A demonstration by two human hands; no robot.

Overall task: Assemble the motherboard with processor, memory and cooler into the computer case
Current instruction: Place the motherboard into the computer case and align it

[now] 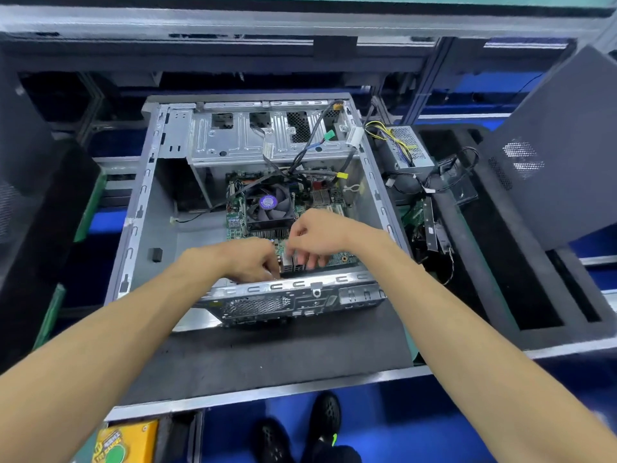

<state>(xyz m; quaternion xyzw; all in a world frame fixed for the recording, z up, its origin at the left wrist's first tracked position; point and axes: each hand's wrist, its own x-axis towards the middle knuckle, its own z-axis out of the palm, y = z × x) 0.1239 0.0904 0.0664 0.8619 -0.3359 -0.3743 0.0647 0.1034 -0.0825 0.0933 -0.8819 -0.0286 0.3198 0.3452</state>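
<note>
With the motherboard and cooler already inside the computer case, we see seating left. At frame centre, left hand and right hand curl at its near edge, perhaps gripping it.

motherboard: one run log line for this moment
motherboard in case | cooler mounted | left hand, right hand at near edge | grip unclear

Head-worn camera looks steeply down, close over the open computer case.

Beyond both grips the cooler sits on the motherboard inside the case, the power supply right of the case on the counter.
</note>
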